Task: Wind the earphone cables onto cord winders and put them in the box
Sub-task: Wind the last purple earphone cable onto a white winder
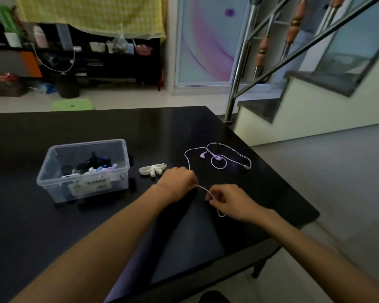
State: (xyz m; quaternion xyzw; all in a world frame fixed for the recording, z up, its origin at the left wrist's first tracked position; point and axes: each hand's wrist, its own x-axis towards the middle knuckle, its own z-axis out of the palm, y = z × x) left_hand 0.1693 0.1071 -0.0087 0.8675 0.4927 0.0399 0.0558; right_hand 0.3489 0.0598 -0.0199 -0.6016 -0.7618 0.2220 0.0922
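At mid-frame both hands pinch the lilac earphone cable (pixel 208 191): left hand (pixel 177 182), right hand (pixel 230 201). Its loops lie beyond on the black table (pixel 31 226); a white cord winder (pixel 151 169) sits beside the clear box (pixel 83 169). Stair railing (pixel 241 62) upper right.

left hand (pixel 177 182), right hand (pixel 232 202) pinch earphone cable (pixel 202 189) | cord winder (pixel 152 169) beside box (pixel 83 169)

I am at home, in a lived-in room: my black table (pixel 96 127) stands on pale tiles, a cluttered dark shelf (pixel 101 60) under a yellow checked cloth (pixel 90 14) at 11 o'clock, a staircase (pixel 293 68) at 2 o'clock.
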